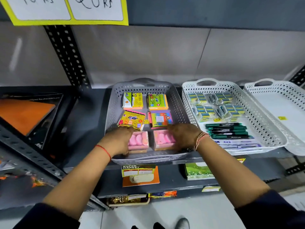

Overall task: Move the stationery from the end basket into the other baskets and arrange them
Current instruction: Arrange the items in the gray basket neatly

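Note:
A grey basket (113, 103) on the shelf holds sticky-note packs in two columns: two green-yellow packs at the back, a yellow pack (131, 120) and a multicoloured pack (160, 119) in the middle, two pink packs (139, 140) (162, 139) at the front. My left hand (118, 139) rests on the left pink pack, fingertips touching the yellow pack. My right hand (183, 135) lies over the right pink pack, fingers reaching the multicoloured pack. The middle white basket (264, 126) holds staple boxes (214, 104) and green markers (227, 130). The end white basket (280, 109) shows only a yellow tag.
A slotted black upright (67, 57) stands left of the grey basket. Orange and black books (24, 116) lie on the left shelf. Below hang a price tag (138, 171) and a green packet (198, 171). A yellow-bordered price sign (69, 10) hangs above.

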`<action>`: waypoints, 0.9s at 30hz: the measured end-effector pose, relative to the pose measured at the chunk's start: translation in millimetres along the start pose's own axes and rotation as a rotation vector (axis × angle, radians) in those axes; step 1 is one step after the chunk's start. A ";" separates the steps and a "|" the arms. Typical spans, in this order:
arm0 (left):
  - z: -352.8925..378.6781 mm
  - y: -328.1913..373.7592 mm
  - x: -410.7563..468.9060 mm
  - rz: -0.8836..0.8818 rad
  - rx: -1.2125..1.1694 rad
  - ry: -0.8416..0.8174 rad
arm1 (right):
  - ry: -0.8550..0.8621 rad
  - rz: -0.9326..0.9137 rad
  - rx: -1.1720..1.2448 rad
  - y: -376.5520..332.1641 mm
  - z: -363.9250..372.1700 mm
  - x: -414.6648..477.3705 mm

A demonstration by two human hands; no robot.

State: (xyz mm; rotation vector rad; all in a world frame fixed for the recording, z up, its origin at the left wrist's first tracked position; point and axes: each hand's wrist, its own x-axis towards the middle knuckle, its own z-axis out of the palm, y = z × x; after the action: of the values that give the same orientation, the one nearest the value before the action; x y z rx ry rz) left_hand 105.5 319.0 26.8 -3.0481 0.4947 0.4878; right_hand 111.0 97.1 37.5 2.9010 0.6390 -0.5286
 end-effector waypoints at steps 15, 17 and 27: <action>-54.7 -27.8 14.4 -0.050 -0.820 0.151 | 0.251 -0.041 1.038 -5.1 -61.3 20.8; -61.9 -19.8 39.0 -0.186 -0.920 0.191 | 0.120 0.063 1.410 -27.7 -68.3 46.2; -29.5 -29.8 94.1 -0.603 -1.278 0.254 | -0.153 0.367 1.944 -62.7 -56.9 82.4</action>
State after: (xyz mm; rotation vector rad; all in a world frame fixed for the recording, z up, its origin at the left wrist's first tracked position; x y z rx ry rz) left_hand 208.5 316.7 25.0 -4.0762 -1.2249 0.4809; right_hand 171.9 196.3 57.8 4.0231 -1.2139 -2.1647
